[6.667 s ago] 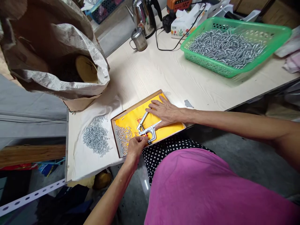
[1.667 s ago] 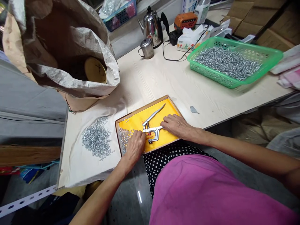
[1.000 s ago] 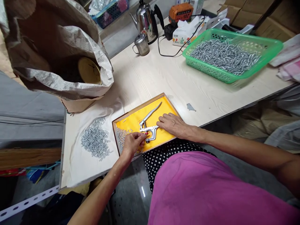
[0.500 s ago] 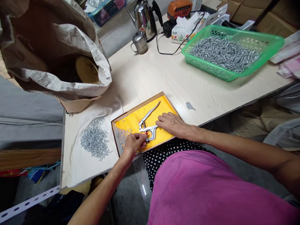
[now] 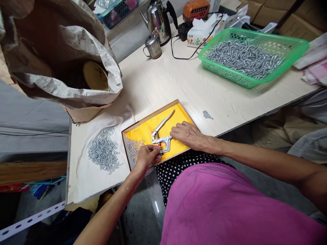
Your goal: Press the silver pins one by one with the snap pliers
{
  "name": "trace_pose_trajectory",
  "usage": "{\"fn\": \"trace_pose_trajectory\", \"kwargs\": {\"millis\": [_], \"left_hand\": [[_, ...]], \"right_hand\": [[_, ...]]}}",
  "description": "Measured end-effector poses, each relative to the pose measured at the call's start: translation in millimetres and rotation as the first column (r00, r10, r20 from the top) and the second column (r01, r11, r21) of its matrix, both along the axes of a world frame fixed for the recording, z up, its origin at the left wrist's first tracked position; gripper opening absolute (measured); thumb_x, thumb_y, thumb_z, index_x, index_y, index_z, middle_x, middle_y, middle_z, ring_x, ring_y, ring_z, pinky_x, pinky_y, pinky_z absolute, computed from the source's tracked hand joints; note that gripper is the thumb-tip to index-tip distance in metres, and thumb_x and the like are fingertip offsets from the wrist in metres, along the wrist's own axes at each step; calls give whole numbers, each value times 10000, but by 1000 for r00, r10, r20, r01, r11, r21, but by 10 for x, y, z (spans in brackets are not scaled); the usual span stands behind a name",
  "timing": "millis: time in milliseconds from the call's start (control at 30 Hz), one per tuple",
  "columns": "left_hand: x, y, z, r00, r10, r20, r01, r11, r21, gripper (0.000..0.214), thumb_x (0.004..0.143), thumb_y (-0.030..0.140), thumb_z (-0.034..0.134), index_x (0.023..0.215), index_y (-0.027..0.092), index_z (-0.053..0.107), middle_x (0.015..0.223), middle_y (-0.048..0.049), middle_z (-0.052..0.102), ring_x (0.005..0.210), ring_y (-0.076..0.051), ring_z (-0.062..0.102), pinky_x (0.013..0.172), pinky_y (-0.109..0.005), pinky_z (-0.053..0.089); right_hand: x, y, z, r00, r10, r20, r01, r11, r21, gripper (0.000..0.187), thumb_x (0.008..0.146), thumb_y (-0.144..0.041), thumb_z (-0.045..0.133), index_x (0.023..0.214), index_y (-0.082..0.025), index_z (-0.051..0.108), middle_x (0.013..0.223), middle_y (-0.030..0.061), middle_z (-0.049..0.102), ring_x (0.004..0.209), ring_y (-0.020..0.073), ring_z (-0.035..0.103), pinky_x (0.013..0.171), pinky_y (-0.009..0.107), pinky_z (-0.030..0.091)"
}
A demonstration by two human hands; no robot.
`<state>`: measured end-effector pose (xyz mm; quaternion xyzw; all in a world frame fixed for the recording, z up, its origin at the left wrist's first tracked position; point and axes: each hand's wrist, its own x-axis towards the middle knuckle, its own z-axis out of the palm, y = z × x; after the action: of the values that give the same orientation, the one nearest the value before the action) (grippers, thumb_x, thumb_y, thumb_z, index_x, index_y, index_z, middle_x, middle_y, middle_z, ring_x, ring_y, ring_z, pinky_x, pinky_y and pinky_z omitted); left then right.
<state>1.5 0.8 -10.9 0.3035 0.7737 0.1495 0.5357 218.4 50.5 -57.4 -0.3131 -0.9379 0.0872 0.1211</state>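
Note:
Snap-fastener pliers (image 5: 163, 123) with silver handles and a spring lie in a shallow box (image 5: 142, 133) with a yellow bottom, their handles spread apart. My right hand (image 5: 186, 135) is wrapped round the end of the lower handle, its palm over the box's right side. At the jaws, by a small red part, my left hand (image 5: 148, 156) pinches with thumb and forefinger; what sits between the fingertips is too small to make out. Small metal pins (image 5: 133, 147) lie loose in the box's left end, close to my left hand.
Left of the box, a pile of metal pins (image 5: 104, 151) rests on a white cloth (image 5: 84, 183). Behind it stands an open sack (image 5: 87, 105). A green basket (image 5: 293, 46) of metal pieces, a kettle (image 5: 159, 23) and a lidded metal cup (image 5: 154, 47) stand farther back.
Almost nothing differs. My left hand has shifted very slightly at the jaws; my right hand and the pliers stay in place.

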Motion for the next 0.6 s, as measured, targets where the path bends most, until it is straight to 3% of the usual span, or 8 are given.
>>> {"fn": "trace_pose_trajectory", "kwargs": {"millis": [300,400,500,600], "left_hand": [[47,31,98,998,-62,8,62,997,-53,250,766,231,807,642,124,619,476,-14,630,407,-97,562,475,-200,468],[44,17,86,997,-77,1,77,996,-42,252,761,220,802,618,128,615,468,-5,616,407,-93,543,481,-206,452],[48,1,77,995,-94,-20,94,995,-27,220,765,211,784,628,129,633,475,2,615,421,-93,543,492,-207,440],[51,-15,67,991,-127,-52,127,992,-6,199,783,202,747,629,130,645,483,0,620,421,-89,533,471,-197,391]], "right_hand": [[-10,9,116,997,-1,75,6,997,-74,145,935,-104,507,978,-191,614,960,75,641,897,221,507,745,359,291],[4,94,191,994,30,101,-20,995,-94,113,925,-251,617,1018,-188,631,1119,100,634,995,247,521,783,363,340],[16,239,222,997,15,80,-13,999,-30,578,786,-476,778,1232,-166,579,1397,162,507,1198,330,456,892,409,377],[8,389,220,994,37,105,-36,999,-6,862,717,-590,792,1365,-113,481,1380,195,517,1219,357,439,946,444,374]]}}
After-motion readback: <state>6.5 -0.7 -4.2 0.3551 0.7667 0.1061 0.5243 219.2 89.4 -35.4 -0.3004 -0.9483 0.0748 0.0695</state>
